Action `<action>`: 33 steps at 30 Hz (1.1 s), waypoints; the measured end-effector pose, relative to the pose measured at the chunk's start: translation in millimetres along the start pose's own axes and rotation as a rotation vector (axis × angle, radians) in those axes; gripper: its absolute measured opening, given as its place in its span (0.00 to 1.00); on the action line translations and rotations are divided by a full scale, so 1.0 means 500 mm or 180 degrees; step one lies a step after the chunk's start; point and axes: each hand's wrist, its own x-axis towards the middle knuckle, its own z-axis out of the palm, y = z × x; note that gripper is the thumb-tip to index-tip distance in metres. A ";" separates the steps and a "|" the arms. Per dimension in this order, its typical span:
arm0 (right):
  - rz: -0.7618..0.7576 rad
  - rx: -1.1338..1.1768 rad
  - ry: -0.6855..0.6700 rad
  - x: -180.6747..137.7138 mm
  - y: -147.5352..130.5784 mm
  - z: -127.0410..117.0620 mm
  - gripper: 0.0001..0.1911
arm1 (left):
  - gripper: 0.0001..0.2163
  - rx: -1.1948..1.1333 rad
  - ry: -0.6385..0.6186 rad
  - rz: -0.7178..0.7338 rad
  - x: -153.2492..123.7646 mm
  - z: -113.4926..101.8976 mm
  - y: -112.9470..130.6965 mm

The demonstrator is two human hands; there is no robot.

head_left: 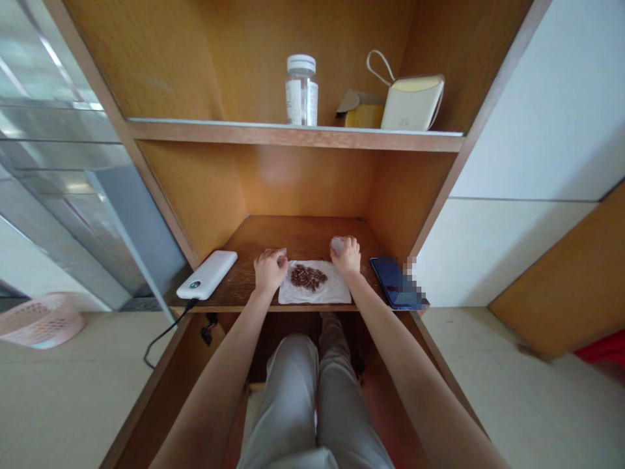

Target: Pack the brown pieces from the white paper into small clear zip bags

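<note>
A heap of brown capsules [308,278] lies on a white tissue [339,290] spread at the front edge of the wooden shelf. At the tissue's left side, my left hand [270,269] is closed, its fingers curled, with a small pale bit showing at the fingertips that is too small to name. Past the tissue's back right corner, my right hand [348,257] grips a small translucent whitish piece [336,244]. The fingers partly cover that piece, so its kind is unclear.
On the shelf, a white power bank [208,275] with a black cable lies left and a dark phone [396,284] right. The upper shelf [234,130] bears a clear bottle [301,91], a cream pouch [413,104] and a yellow box [364,115]. A pink basket [43,320] stands on the floor.
</note>
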 end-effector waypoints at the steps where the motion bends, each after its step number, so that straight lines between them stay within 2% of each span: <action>1: 0.0024 0.0034 -0.0002 0.001 0.002 0.001 0.18 | 0.09 -0.0009 0.0007 0.0003 0.000 0.000 0.000; 8: 0.0057 0.0278 0.0146 0.004 0.011 0.007 0.15 | 0.08 -0.0112 0.0032 0.0051 -0.001 -0.001 0.001; 13: 0.0026 0.0477 0.0353 0.003 0.009 0.007 0.07 | 0.08 -0.0165 0.0064 0.0096 -0.001 0.000 -0.001; 16: 0.0026 0.0507 0.0537 0.002 0.002 -0.006 0.03 | 0.08 -0.0143 0.0073 0.0095 -0.001 0.002 -0.003; 20: 0.0029 0.0577 0.0976 0.001 -0.009 -0.041 0.06 | 0.08 -0.0085 0.0092 0.0063 -0.001 0.003 -0.002; 24: -0.0126 0.1387 0.1167 0.004 -0.021 -0.066 0.10 | 0.08 -0.0115 0.0106 0.0017 0.000 0.002 -0.001; 27: -0.0088 0.2027 0.1239 0.001 -0.038 -0.066 0.10 | 0.08 -0.0105 0.0113 -0.0045 0.000 0.002 -0.001; 30: -0.0018 0.2556 0.1144 -0.016 -0.060 -0.058 0.09 | 0.08 -0.0087 0.0138 -0.0084 0.001 0.002 -0.001; 33: -0.0315 0.2808 0.0909 -0.043 -0.077 -0.054 0.07 | 0.08 -0.0147 0.0199 -0.0050 0.002 0.001 0.000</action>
